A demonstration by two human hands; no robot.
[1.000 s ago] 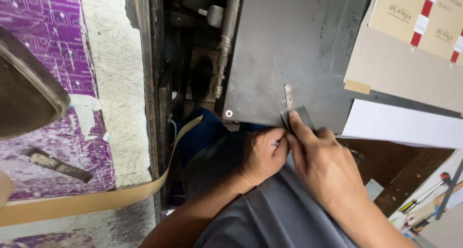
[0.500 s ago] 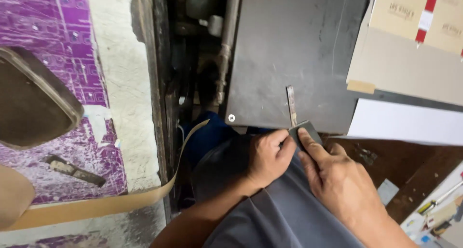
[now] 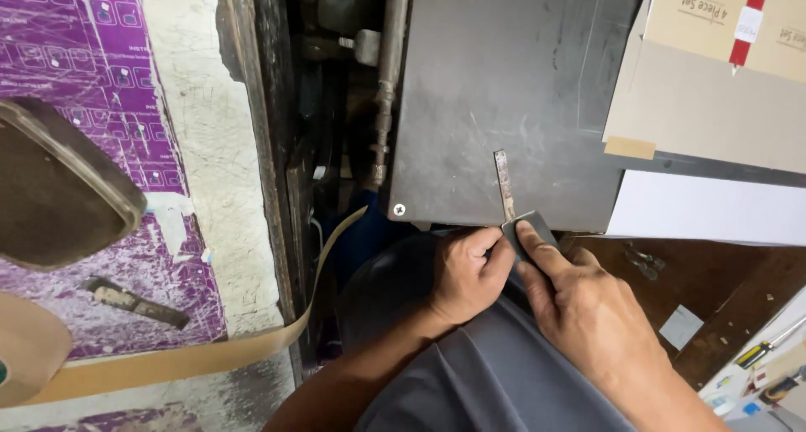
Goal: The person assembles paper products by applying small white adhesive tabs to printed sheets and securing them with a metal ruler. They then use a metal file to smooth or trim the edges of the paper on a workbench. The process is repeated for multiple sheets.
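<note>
Both hands meet at the near edge of a dark grey metal plate point(image 3: 504, 88). The left hand point(image 3: 466, 272) is curled almost into a fist, and its fingertips press against a small dark grey block point(image 3: 529, 230). The right hand point(image 3: 588, 314) lies over the block from the other side, with its pointing finger stretched flat along the top, so both hands are closed around the block. A thin flat metal strip point(image 3: 504, 180) sticks up out of the block and lies on the plate, pointing away from the person. Grey cloth point(image 3: 495, 373) covers the person's lap just below the hands. Half a second ago the hands, the block and the strip sat the same way, and the grip has not changed. A second ago they looked a little closer to the plate's near corner, but the whole picture has slid since then, so I cannot tell if they truly moved. To the right lie brown cardboard point(image 3: 714, 96) and a white sheet point(image 3: 714, 209). To the left a tan strap point(image 3: 193, 361) runs over a purple mat point(image 3: 75, 46).
</note>
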